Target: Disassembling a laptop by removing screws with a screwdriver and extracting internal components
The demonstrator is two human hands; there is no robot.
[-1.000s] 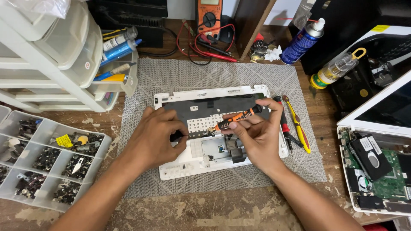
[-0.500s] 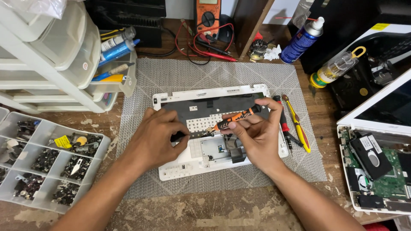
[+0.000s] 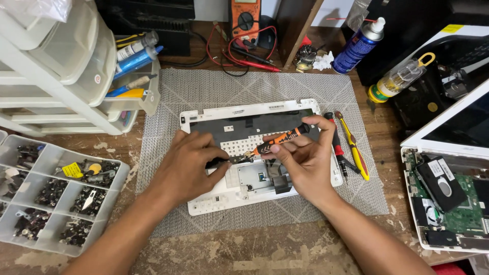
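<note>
A white laptop shell (image 3: 214, 203) lies open side up on a grey woven mat (image 3: 214, 91). My right hand (image 3: 305, 163) holds an orange and black screwdriver (image 3: 277, 141), its tip pointing down-left into the shell's middle. My left hand (image 3: 188, 165) rests on the shell and pinches a small dark metal part (image 3: 216, 164) right beside the screwdriver tip. The contact point itself is partly hidden by my fingers.
A red screwdriver (image 3: 336, 145) and a yellow tool (image 3: 354, 147) lie on the mat's right. A clear compartment tray of small parts (image 3: 51, 193) sits left, white drawers (image 3: 56, 66) behind it. An opened laptop (image 3: 453, 198) is right; a multimeter (image 3: 245, 18), spray can (image 3: 359, 43) and bottle (image 3: 400, 79) stand behind.
Hardly anything differs: both hands stay on the shell, the screwdriver keeping its angle with only slight shifts of the fingers.
</note>
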